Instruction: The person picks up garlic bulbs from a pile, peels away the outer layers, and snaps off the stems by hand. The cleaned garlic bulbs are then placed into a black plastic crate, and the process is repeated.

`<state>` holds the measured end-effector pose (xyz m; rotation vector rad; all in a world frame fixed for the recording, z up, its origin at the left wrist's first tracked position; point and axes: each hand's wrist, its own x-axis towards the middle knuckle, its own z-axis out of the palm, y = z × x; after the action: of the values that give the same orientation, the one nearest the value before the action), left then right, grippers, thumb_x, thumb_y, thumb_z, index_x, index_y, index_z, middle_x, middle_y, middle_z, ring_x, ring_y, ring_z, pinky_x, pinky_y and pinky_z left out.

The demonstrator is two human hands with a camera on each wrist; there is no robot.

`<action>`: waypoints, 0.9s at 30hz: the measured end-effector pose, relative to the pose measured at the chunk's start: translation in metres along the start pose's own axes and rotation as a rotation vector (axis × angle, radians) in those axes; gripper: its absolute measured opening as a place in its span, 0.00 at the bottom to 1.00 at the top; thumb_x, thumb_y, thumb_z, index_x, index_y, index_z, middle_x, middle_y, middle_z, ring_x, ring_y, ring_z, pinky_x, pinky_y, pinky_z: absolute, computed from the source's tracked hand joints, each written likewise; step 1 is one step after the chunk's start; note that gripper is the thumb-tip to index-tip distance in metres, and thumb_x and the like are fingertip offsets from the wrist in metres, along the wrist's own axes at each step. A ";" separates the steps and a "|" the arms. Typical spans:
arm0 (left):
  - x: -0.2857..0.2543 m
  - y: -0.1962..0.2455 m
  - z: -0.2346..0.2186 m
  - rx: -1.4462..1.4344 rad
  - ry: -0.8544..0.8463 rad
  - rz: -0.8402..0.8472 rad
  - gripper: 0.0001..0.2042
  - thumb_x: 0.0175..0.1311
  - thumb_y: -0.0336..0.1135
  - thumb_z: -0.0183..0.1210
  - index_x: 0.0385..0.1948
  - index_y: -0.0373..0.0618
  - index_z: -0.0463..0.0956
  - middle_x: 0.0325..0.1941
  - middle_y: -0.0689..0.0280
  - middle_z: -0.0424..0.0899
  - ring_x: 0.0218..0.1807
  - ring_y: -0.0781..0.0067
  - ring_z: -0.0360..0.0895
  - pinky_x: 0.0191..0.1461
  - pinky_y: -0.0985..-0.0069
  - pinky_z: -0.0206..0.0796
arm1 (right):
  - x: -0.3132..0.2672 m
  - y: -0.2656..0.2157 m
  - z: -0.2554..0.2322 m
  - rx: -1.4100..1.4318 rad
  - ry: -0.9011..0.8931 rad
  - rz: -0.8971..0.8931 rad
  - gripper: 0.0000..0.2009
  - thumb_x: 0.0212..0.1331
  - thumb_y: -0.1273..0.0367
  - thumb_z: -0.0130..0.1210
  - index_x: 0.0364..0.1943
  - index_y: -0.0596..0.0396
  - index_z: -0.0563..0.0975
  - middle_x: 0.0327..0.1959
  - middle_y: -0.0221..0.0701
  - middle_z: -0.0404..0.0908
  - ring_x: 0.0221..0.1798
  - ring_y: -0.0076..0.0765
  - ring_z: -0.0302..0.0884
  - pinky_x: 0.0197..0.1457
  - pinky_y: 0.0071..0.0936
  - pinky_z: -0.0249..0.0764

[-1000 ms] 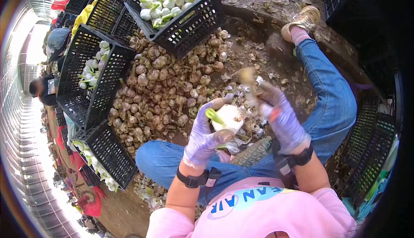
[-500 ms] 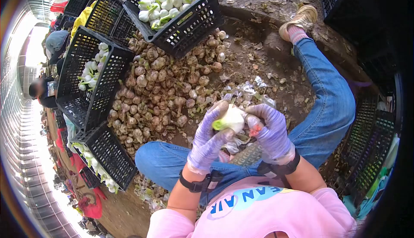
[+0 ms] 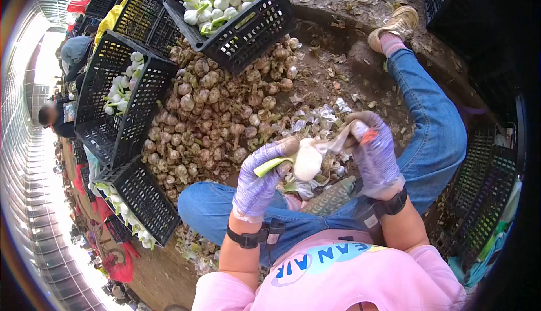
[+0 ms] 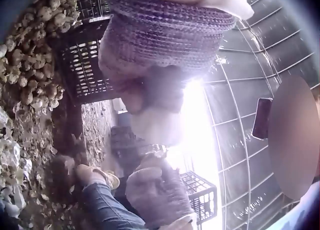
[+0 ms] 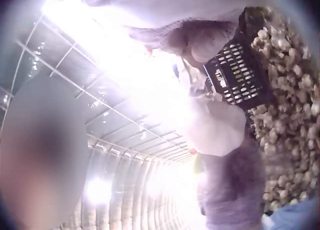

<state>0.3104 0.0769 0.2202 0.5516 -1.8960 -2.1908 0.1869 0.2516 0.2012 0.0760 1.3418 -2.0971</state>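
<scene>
In the head view my left hand (image 3: 259,175), in a purple knit glove, holds a white garlic bulb (image 3: 308,161) by its cut green stem (image 3: 272,166). My gloved right hand (image 3: 373,150) pinches a strip of papery skin (image 3: 337,143) that stretches away from the bulb. The right glove has a red patch near the fingers. In the right wrist view the pale bulb (image 5: 220,127) hangs between both hands. The left wrist view shows the bulb (image 4: 157,127) under the left fingers, partly washed out by glare.
A heap of unpeeled garlic (image 3: 208,108) lies on the ground ahead. Black crates (image 3: 248,37) of peeled white garlic stand behind it and along the left. Loose skins (image 3: 318,120) litter the floor by my legs. Another person (image 3: 53,116) sits far left.
The right hand first moved in against the bulb, then drew away to the right with a strip of skin. The bulb turned in my left hand, its stem now pointing left.
</scene>
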 end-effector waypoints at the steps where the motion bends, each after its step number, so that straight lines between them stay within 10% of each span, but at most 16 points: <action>1: 0.000 -0.001 -0.002 0.000 0.001 0.000 0.20 0.52 0.36 0.65 0.46 0.39 0.75 0.48 0.59 0.78 0.51 0.67 0.74 0.56 0.73 0.65 | 0.002 0.000 -0.005 0.002 0.062 -0.018 0.08 0.61 0.70 0.49 0.41 0.58 0.72 0.32 0.32 0.76 0.31 0.20 0.74 0.32 0.16 0.70; 6: -0.003 -0.007 -0.001 -0.379 0.112 -0.125 0.27 0.47 0.41 0.68 0.48 0.36 0.72 0.48 0.56 0.78 0.51 0.63 0.75 0.57 0.66 0.67 | 0.008 0.002 -0.023 0.304 -0.088 -0.148 0.15 0.56 0.70 0.56 0.47 0.56 0.70 0.38 0.30 0.76 0.41 0.25 0.74 0.41 0.21 0.71; 9: -0.002 -0.011 -0.002 -0.483 0.081 -0.230 0.32 0.47 0.44 0.68 0.51 0.35 0.68 0.47 0.56 0.78 0.50 0.63 0.75 0.55 0.66 0.68 | -0.015 -0.006 0.000 -0.170 -0.317 -0.175 0.29 0.48 0.69 0.61 0.58 0.54 0.65 0.51 0.31 0.71 0.52 0.28 0.68 0.53 0.28 0.67; 12: 0.001 -0.021 -0.003 -0.482 -0.058 -0.290 0.27 0.53 0.43 0.63 0.51 0.35 0.67 0.48 0.58 0.76 0.48 0.67 0.76 0.52 0.69 0.69 | -0.015 -0.017 0.017 -0.595 -0.430 -0.532 0.19 0.49 0.73 0.59 0.48 0.55 0.73 0.43 0.34 0.74 0.48 0.32 0.72 0.48 0.27 0.69; 16: -0.001 -0.040 0.007 -0.427 0.027 -0.195 0.19 0.60 0.40 0.55 0.50 0.40 0.68 0.49 0.62 0.75 0.48 0.68 0.74 0.52 0.70 0.68 | -0.010 -0.005 0.017 -0.766 -0.446 -0.551 0.10 0.51 0.74 0.58 0.38 0.56 0.76 0.33 0.35 0.76 0.39 0.34 0.76 0.40 0.28 0.71; 20: 0.006 -0.049 0.006 -0.698 0.273 -0.266 0.22 0.56 0.38 0.59 0.51 0.37 0.68 0.47 0.60 0.76 0.46 0.68 0.76 0.50 0.70 0.71 | -0.026 0.020 0.030 -0.505 -0.728 -0.485 0.06 0.52 0.75 0.56 0.35 0.57 0.76 0.28 0.37 0.77 0.28 0.35 0.77 0.33 0.27 0.72; 23: 0.009 -0.052 -0.005 -0.875 0.299 -0.281 0.21 0.58 0.37 0.57 0.51 0.38 0.68 0.47 0.60 0.76 0.46 0.68 0.76 0.50 0.70 0.71 | -0.028 0.025 0.023 -0.342 -0.641 0.096 0.07 0.56 0.72 0.54 0.37 0.60 0.76 0.29 0.34 0.77 0.31 0.24 0.76 0.34 0.24 0.73; 27: 0.013 -0.045 -0.001 -0.831 0.283 -0.340 0.20 0.58 0.38 0.56 0.51 0.40 0.68 0.47 0.60 0.77 0.45 0.67 0.76 0.50 0.71 0.71 | -0.011 0.021 0.021 -0.196 -0.434 0.237 0.14 0.58 0.68 0.52 0.45 0.62 0.74 0.30 0.35 0.79 0.33 0.23 0.75 0.37 0.23 0.72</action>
<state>0.3036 0.0782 0.1739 0.9695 -0.6722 -2.6369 0.2128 0.2338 0.1981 -0.2750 1.1962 -1.6564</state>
